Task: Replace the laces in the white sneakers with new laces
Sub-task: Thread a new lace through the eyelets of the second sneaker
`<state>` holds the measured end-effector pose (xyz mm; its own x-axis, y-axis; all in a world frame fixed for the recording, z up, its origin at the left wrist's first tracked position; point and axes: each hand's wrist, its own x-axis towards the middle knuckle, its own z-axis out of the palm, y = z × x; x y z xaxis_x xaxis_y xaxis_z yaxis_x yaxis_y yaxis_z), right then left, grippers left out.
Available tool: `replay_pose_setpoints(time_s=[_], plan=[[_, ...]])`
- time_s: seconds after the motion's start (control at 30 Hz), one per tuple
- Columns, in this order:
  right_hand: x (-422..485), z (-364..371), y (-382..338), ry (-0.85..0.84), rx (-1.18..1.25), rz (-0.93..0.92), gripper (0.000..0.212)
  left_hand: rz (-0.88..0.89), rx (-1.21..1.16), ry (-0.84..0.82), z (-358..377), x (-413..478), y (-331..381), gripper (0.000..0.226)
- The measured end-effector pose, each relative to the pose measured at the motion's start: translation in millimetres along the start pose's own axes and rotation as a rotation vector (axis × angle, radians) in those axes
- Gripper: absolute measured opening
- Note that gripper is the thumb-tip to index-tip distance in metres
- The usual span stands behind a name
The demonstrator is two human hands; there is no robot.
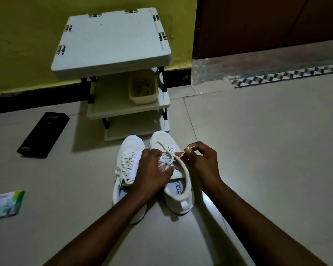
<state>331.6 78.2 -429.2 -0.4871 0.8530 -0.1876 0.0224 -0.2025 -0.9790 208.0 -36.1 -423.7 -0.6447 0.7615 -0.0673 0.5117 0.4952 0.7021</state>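
Head view: sneakers (152, 169) on tiled floor (258, 150)

Sneakers: your two sneakers (152, 173) stand side by side on the floor (258, 150), just before the shelf rack (112, 45)
Rack: against the wall, behind the sneakers
Tub (143, 88): on the rack's middle shelf
Box (43, 135): on the floor to your left
Packet (7, 204): nearer you, far left
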Motion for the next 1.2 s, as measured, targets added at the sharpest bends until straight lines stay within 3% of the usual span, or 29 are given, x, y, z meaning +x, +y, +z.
replay_pose_setpoints(time_s=[0.1,0.23,0.27,0.33,0.4,0.47,0.5,0.6,0.67,0.73,0.8,0.83,0.9,0.97,1.03,1.1,1.2], plan=[[4.0,4.5,-22.0,0.040,0.198,0.103,0.016,0.032,0.034,-0.016,-1.0,0.0,1.5,0.049],[20.7,-8.7,-51.0,0.097,0.213,-0.058,0.021,-0.010,0.023,-0.053,-3.1,3.5,-0.7,0.056],[25.8,-15.2,-54.8,0.075,0.112,-0.135,0.020,-0.010,0.027,-0.060,-3.2,4.4,-0.8,0.057],[34.4,-28.2,-54.7,-0.057,-0.373,-0.382,0.016,-0.008,0.049,-0.063,-4.0,5.3,-0.1,0.057],[38.0,-35.0,-47.4,-0.342,-0.914,-0.574,0.007,-0.013,0.075,-0.063,-5.2,5.8,1.6,0.064],[33.1,-33.8,-36.6,-0.639,-1.266,-0.541,0.013,-0.003,0.096,-0.059,-6.4,6.9,2.2,0.077],[31.0,-33.0,-31.8,-0.686,-1.326,-0.554,0.019,0.014,0.098,-0.063,-7.2,7.3,2.9,0.080],[25.4,-31.8,-31.5,-0.460,-1.154,-0.709,0.026,0.070,0.112,-0.097,-7.7,8.3,4.3,0.077],[16.3,-27.8,-31.9,-0.227,-0.880,-0.673,0.023,0.083,0.112,-0.127,-6.9,10.6,1.2,0.065],[6.7,-19.1,-32.7,-0.096,-0.434,-0.399,0.015,0.061,0.106,-0.162,-8.1,15.1,-3.0,0.059],[3.1,-13.3,-38.0,-0.080,0.026,-0.051,0.023,0.045,0.129,-0.191,-9.5,18.8,-5.5,0.059],[4.4,-15.3,-37.7,-0.089,0.089,0.035,0.026,0.045,0.137,-0.199,-10.0,20.0,-6.0,0.060],[13.2,-24.4,-35.6,-0.144,-0.175,-0.074,0.024,0.061,0.140,-0.212,-11.5,21.1,-4.7,0.059],[17.3,-32.0,-37.4,-0.301,-0.660,-0.332,0.019,0.086,0.135,-0.207,-11.7,21.1,-3.2,0.059],[16.6,-31.7,-40.2,-0.479,-0.961,-0.451,0.014,0.097,0.131,-0.194,-11.8,20.4,-2.4,0.058],[17.6,-28.5,-42.9,-0.603,-1.050,-0.478,0.008,0.101,0.135,-0.187,-12.0,20.6,-2.6,0.059],[27.3,-31.0,-48.9,-0.629,-1.222,-0.430,0.017,0.097,0.146,-0.190,-12.2,22.6,-3.4,0.060]])
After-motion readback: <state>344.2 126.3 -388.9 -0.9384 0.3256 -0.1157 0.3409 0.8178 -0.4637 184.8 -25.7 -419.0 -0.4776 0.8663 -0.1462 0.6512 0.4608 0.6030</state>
